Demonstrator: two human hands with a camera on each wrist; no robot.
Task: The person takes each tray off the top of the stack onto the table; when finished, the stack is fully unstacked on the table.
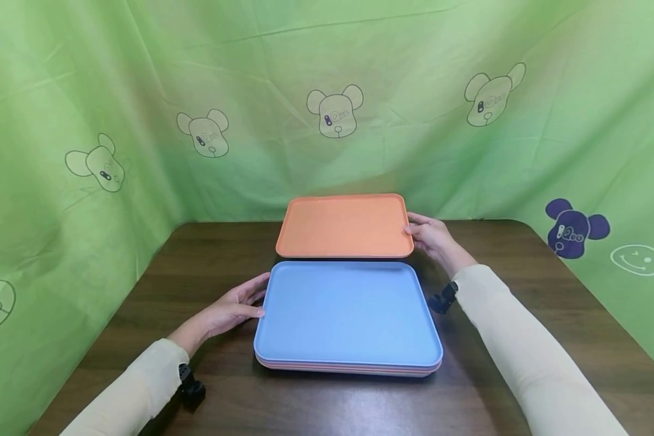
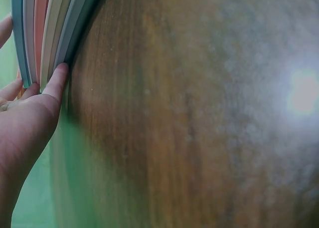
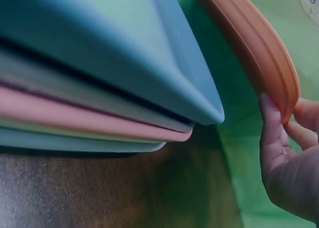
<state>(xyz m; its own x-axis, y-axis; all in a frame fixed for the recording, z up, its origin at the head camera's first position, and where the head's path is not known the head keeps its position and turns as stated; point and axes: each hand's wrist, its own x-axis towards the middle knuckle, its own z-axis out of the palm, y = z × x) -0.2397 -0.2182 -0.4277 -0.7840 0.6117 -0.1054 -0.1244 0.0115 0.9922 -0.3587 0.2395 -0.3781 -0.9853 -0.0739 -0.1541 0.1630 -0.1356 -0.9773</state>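
Note:
A blue tray (image 1: 349,312) lies on top of a stack of several trays in different pastel colours on the table. Behind the stack is an orange tray (image 1: 346,227), its far side overlapping the curtain in the head view. My right hand (image 1: 430,235) pinches this tray at its right edge, the thumb (image 3: 271,111) on one face and fingers on the other. At the stack's left side, my left hand (image 1: 231,310) touches the tray edges with its fingers spread and fairly straight. Pink, cream and grey-blue rims (image 2: 65,28) show beside its fingertips.
Dark wood covers the tabletop (image 1: 207,375). A green curtain (image 1: 251,163) with printed bear heads hangs behind and along both sides. Each forearm wears a pale sleeve (image 1: 523,339), with a small black camera (image 1: 191,387) at the wrist.

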